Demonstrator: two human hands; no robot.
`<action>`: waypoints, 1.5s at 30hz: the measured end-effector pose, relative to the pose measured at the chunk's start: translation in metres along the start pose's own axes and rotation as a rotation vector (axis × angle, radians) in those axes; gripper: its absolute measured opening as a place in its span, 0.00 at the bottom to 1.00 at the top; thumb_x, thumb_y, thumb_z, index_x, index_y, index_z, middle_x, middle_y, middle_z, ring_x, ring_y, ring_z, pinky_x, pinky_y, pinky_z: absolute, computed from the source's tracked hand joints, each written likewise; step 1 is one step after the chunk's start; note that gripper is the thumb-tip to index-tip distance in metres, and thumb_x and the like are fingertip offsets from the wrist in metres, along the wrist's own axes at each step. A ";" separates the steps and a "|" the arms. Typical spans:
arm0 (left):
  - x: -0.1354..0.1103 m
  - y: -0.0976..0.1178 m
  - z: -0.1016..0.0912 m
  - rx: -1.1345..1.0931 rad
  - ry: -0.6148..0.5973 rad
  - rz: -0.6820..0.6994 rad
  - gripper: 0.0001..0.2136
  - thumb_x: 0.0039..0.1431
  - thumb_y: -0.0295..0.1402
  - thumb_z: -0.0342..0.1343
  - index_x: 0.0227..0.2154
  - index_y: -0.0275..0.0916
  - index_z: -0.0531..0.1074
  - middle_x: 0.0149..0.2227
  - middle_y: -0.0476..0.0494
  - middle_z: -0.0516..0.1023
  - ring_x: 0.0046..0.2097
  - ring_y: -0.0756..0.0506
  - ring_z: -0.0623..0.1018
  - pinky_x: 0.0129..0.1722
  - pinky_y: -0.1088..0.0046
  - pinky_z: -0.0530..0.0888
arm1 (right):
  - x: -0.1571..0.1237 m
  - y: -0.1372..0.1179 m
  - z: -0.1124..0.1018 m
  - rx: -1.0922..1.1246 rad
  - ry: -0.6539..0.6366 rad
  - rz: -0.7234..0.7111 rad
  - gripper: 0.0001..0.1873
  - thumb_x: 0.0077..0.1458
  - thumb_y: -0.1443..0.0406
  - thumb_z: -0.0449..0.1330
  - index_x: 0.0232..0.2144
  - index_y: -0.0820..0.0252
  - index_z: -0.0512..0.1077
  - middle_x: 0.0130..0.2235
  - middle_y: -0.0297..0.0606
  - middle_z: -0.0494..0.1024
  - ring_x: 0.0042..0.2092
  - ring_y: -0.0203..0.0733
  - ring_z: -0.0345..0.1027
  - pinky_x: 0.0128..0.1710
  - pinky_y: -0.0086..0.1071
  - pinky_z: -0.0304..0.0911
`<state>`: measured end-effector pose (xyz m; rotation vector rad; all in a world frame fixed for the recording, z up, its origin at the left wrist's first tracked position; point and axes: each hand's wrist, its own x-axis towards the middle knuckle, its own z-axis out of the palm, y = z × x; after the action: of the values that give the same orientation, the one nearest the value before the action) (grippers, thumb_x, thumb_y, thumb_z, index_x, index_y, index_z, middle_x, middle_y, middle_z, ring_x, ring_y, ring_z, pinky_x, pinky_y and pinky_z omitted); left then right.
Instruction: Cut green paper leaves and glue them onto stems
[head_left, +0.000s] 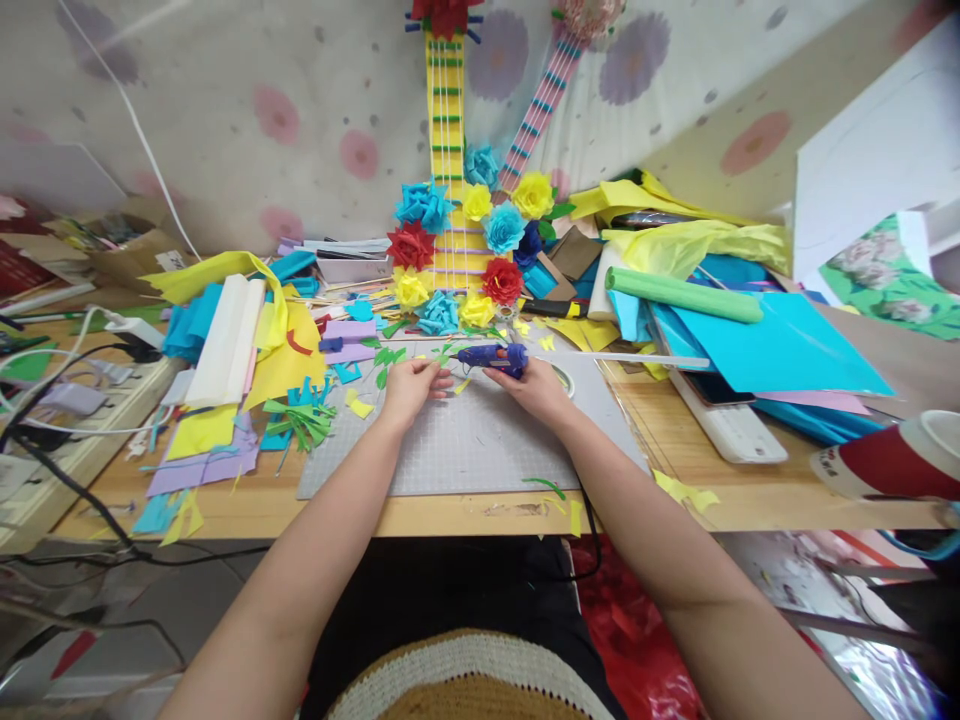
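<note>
A blue hot glue gun [491, 357] sits in my right hand [541, 388], its nozzle pointing left and a long white glue stick [630, 357] running out of its back. Close to the nozzle, my left hand [412, 390] has thumb and fingers pinched together. A small green paper piece [444, 352] shows at those fingertips; its exact shape is hard to make out. Both hands are over a grey cutting mat [465, 455]. More green paper leaves [388, 358] lie on the mat just beyond my left hand.
A yellow paper guitar with paper roses [457, 240] leans at the back, a pink one behind it. Paper scraps and rolls [225, 340] crowd the left, near a power strip [90, 440]. Blue sheets [780, 345] and a paper cup [892, 455] are at right.
</note>
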<state>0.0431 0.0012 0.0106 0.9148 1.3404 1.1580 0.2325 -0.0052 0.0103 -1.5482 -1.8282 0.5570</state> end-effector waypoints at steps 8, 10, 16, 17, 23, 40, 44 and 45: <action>0.001 -0.001 -0.001 -0.033 0.005 -0.004 0.06 0.49 0.30 0.59 0.27 0.31 0.71 0.28 0.40 0.78 0.26 0.48 0.78 0.19 0.79 0.72 | 0.001 0.004 0.000 -0.035 0.020 0.026 0.24 0.47 0.46 0.57 0.37 0.57 0.76 0.33 0.40 0.78 0.34 0.45 0.71 0.34 0.34 0.63; 0.001 -0.001 -0.001 -0.041 0.004 -0.004 0.05 0.49 0.30 0.59 0.27 0.31 0.71 0.27 0.40 0.78 0.26 0.48 0.78 0.19 0.79 0.73 | 0.002 0.005 0.001 -0.039 0.029 0.030 0.24 0.46 0.46 0.57 0.37 0.57 0.76 0.32 0.40 0.78 0.34 0.45 0.71 0.34 0.34 0.63; 0.000 0.003 -0.001 -0.051 0.004 -0.006 0.04 0.51 0.27 0.56 0.27 0.31 0.71 0.29 0.39 0.78 0.26 0.49 0.78 0.21 0.77 0.73 | 0.008 0.014 -0.016 0.036 0.157 0.119 0.23 0.44 0.47 0.58 0.31 0.60 0.76 0.29 0.40 0.78 0.33 0.45 0.70 0.34 0.35 0.63; 0.000 0.004 -0.002 -0.059 0.009 0.000 0.03 0.52 0.27 0.55 0.27 0.31 0.70 0.29 0.39 0.78 0.26 0.49 0.78 0.21 0.78 0.73 | 0.010 0.018 -0.022 0.035 0.214 0.160 0.23 0.44 0.47 0.58 0.30 0.61 0.75 0.29 0.41 0.77 0.33 0.46 0.70 0.34 0.36 0.63; 0.003 0.010 -0.008 -0.120 0.071 0.051 0.02 0.52 0.26 0.54 0.28 0.33 0.68 0.27 0.43 0.77 0.27 0.49 0.78 0.21 0.79 0.73 | 0.024 0.055 -0.054 -0.146 0.415 0.424 0.30 0.45 0.46 0.57 0.37 0.67 0.74 0.33 0.51 0.77 0.39 0.53 0.70 0.39 0.43 0.62; 0.013 0.008 -0.019 -0.081 0.164 0.124 0.02 0.52 0.28 0.52 0.28 0.35 0.64 0.25 0.47 0.75 0.27 0.49 0.78 0.21 0.76 0.73 | 0.005 0.039 -0.064 -0.683 0.227 0.392 0.32 0.45 0.46 0.57 0.39 0.71 0.68 0.43 0.62 0.71 0.48 0.59 0.62 0.44 0.45 0.56; 0.013 0.008 -0.018 -0.060 0.173 0.127 0.01 0.53 0.27 0.50 0.28 0.35 0.64 0.25 0.47 0.74 0.26 0.49 0.78 0.20 0.78 0.72 | 0.000 0.009 -0.058 -0.621 -0.084 0.408 0.17 0.49 0.52 0.56 0.30 0.60 0.70 0.32 0.47 0.75 0.37 0.51 0.68 0.33 0.38 0.58; 0.013 0.008 -0.018 -0.052 0.175 0.124 0.01 0.53 0.27 0.50 0.28 0.35 0.64 0.24 0.47 0.74 0.25 0.50 0.77 0.20 0.78 0.72 | 0.001 0.001 -0.052 -0.601 -0.126 0.349 0.14 0.50 0.54 0.56 0.28 0.59 0.69 0.31 0.44 0.75 0.36 0.49 0.69 0.32 0.36 0.57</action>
<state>0.0228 0.0133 0.0138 0.8856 1.4022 1.3890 0.2702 -0.0093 0.0453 -2.3054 -1.9360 0.2665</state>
